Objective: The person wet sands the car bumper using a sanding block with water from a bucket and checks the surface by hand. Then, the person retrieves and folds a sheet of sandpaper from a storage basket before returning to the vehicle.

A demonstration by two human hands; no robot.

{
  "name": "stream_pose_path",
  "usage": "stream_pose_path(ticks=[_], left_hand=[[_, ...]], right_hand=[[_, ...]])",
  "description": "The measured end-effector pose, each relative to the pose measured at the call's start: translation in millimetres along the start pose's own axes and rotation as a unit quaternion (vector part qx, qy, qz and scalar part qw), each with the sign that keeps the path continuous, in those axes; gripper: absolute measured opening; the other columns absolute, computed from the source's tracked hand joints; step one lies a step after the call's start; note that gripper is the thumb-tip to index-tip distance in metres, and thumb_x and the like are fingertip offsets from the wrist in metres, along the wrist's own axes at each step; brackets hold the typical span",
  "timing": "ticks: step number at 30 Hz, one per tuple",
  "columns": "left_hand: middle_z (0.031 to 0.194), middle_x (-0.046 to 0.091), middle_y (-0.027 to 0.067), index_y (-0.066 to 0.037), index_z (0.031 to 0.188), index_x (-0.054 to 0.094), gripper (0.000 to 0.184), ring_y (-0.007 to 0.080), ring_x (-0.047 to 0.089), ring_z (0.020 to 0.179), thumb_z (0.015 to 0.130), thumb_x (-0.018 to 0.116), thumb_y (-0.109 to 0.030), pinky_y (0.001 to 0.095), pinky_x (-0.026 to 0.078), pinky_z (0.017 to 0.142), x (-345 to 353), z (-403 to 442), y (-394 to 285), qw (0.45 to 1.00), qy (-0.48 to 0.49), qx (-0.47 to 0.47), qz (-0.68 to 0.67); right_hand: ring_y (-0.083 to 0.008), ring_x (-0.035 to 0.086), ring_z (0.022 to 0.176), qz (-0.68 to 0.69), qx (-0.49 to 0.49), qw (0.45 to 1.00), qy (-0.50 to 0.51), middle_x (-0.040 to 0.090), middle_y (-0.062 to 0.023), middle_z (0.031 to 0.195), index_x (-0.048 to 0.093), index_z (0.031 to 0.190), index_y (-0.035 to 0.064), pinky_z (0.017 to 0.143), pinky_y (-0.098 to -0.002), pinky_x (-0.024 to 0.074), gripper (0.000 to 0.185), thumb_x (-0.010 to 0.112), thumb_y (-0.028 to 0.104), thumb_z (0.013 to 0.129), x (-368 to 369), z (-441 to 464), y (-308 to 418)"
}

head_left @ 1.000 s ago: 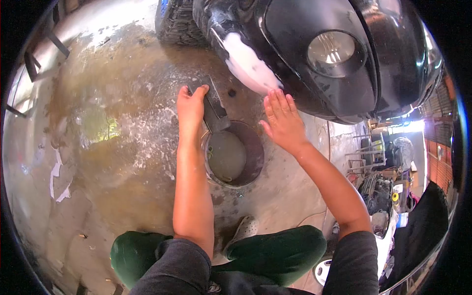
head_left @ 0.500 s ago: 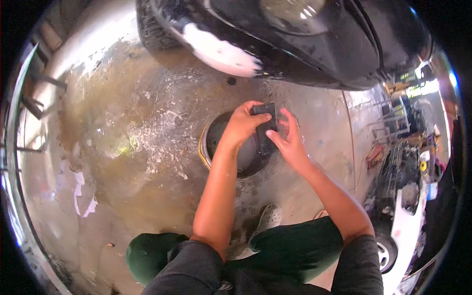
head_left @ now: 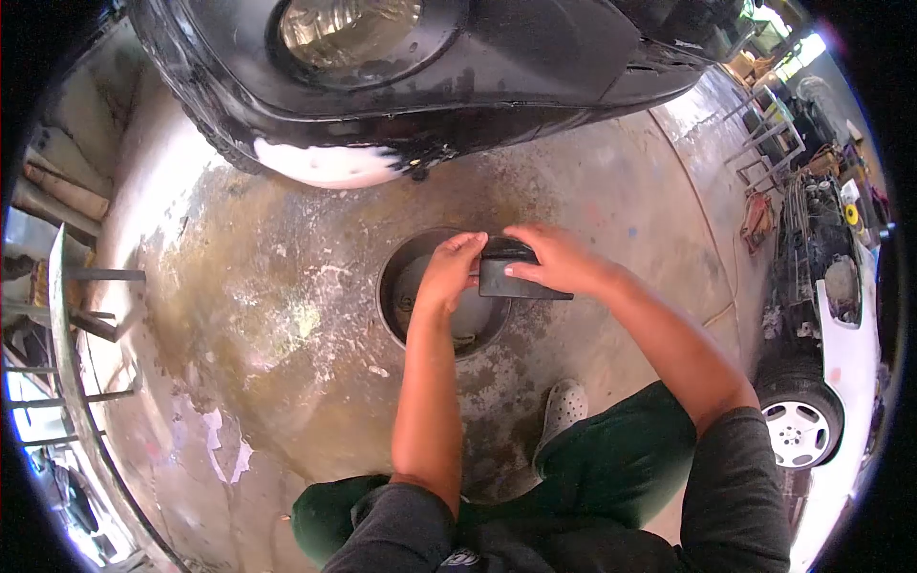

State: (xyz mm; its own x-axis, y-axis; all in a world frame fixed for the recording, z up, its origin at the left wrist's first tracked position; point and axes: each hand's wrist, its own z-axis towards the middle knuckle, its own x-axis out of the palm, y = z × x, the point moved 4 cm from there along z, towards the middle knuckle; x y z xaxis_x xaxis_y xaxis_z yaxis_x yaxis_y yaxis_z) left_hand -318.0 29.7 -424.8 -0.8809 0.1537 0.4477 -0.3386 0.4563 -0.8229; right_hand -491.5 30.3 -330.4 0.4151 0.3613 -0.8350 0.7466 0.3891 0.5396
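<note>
In the head view a dark grey sheet that looks like sandpaper (head_left: 516,280) lies against a black block (head_left: 507,250), both over the right part of a round bucket. My right hand (head_left: 565,264) grips them from the right, thumb on the sheet and fingers over the top. My left hand (head_left: 447,277) is closed at their left end, fingertips pinched by the edge. The bucket (head_left: 386,307) stands on the floor below with greyish water in it and small objects at its bottom that I cannot make out.
Ahead is a black car bumper (head_left: 535,81) with a white patch (head_left: 330,164) and a round lamp (head_left: 349,33). To the right are a white car part with a wheel (head_left: 795,428) and metal stands (head_left: 769,143). A curved rail (head_left: 72,372) runs along the left.
The view has shifted, so the bumper appears further left. The sheet and block have turned from upright to lengthwise, and my right hand has gone from open beside them to gripping them.
</note>
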Motion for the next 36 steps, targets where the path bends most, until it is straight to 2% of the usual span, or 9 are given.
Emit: stream_pose_path(ticks=[2,4,7,9,12,16,24,31,36], left_hand=[[0.097,0.064,-0.0005,-0.011,0.103,0.062,0.023,0.0118,0.063,0.086,0.100,0.061,-0.034,0.0320,0.055,0.068,-3,9,12,0.998,-0.058,0.000,0.014],[0.097,0.064,0.0003,-0.009,0.105,0.060,0.024,0.0126,0.064,0.085,0.102,0.058,-0.033,0.0326,0.058,0.069,-1,12,19,0.994,-0.107,-0.006,0.015],[0.096,0.062,0.0024,-0.006,0.119,0.057,0.028,0.0145,0.066,0.084,0.103,0.056,-0.028,0.0353,0.061,0.064,-1,17,26,0.963,-0.189,0.065,-0.183],[0.099,0.065,0.0042,-0.006,0.118,0.054,0.024,0.0162,0.068,0.090,0.104,0.053,-0.026,0.0342,0.063,0.072,4,18,28,0.966,-0.144,0.082,-0.198],[0.105,0.067,0.0066,-0.006,0.120,0.054,0.023,0.0172,0.069,0.094,0.105,0.051,-0.023,0.0329,0.062,0.078,26,20,24,0.968,-0.074,0.092,-0.220],[0.113,0.068,0.0079,-0.005,0.126,0.054,0.025,0.0162,0.069,0.094,0.106,0.050,-0.020,0.0311,0.059,0.082,54,13,8,0.955,-0.017,0.118,-0.270],[0.108,0.069,0.0053,-0.003,0.125,0.058,0.025,0.0138,0.068,0.091,0.105,0.050,-0.015,0.0289,0.056,0.079,55,6,-4,0.961,-0.035,0.151,-0.228],[0.104,0.069,0.0026,-0.004,0.125,0.059,0.026,0.0099,0.066,0.085,0.104,0.053,-0.019,0.0263,0.056,0.075,50,3,-9,0.981,-0.027,0.134,-0.139],[0.090,0.064,-0.0037,-0.007,0.121,0.063,0.026,0.0053,0.059,0.079,0.101,0.058,-0.024,0.0245,0.051,0.073,55,1,-8,0.972,-0.041,0.140,-0.185]], right_hand=[[-0.0371,0.064,0.106,0.009,0.092,0.996,0.008,0.064,-0.0250,0.114,0.055,0.130,0.0016,0.088,-0.0431,0.0518,0.058,0.073,0.038,0.089,0,-3,-8],[-0.0357,0.065,0.101,0.007,0.077,0.997,-0.014,0.065,-0.0234,0.113,0.053,0.134,0.0018,0.086,-0.0426,0.0525,0.065,0.077,0.039,0.086,-9,-5,-12],[-0.0325,0.065,0.099,0.022,0.097,0.993,-0.057,0.066,-0.0208,0.111,0.052,0.135,0.0015,0.085,-0.0409,0.0524,0.071,0.081,0.040,0.082,-30,-12,-17],[-0.0283,0.062,0.104,0.036,0.070,0.990,-0.116,0.063,-0.0171,0.112,0.053,0.137,0.0013,0.089,-0.0387,0.0507,0.071,0.082,0.037,0.083,-43,-15,-12],[-0.0281,0.060,0.110,0.178,0.028,0.963,-0.198,0.059,-0.0179,0.118,0.053,0.138,0.0033,0.093,-0.0379,0.0485,0.065,0.079,0.032,0.086,-37,-10,-13],[-0.0284,0.057,0.114,0.156,0.038,0.963,-0.217,0.056,-0.0172,0.124,0.052,0.142,0.0076,0.097,-0.0366,0.0459,0.062,0.076,0.027,0.089,-24,-11,-20],[-0.0276,0.055,0.108,0.086,-0.051,0.970,-0.220,0.056,-0.0157,0.119,0.051,0.143,0.0094,0.095,-0.0378,0.0445,0.061,0.076,0.024,0.089,-22,-16,-14],[-0.0310,0.055,0.108,0.064,-0.033,0.974,-0.215,0.057,-0.0165,0.116,0.051,0.144,0.0113,0.095,-0.0381,0.0447,0.062,0.076,0.025,0.088,-27,-18,-10],[-0.0321,0.056,0.110,0.053,-0.012,0.974,-0.220,0.055,-0.0175,0.121,0.050,0.145,0.0136,0.095,-0.0403,0.0457,0.063,0.075,0.027,0.089,-23,-16,-11]])
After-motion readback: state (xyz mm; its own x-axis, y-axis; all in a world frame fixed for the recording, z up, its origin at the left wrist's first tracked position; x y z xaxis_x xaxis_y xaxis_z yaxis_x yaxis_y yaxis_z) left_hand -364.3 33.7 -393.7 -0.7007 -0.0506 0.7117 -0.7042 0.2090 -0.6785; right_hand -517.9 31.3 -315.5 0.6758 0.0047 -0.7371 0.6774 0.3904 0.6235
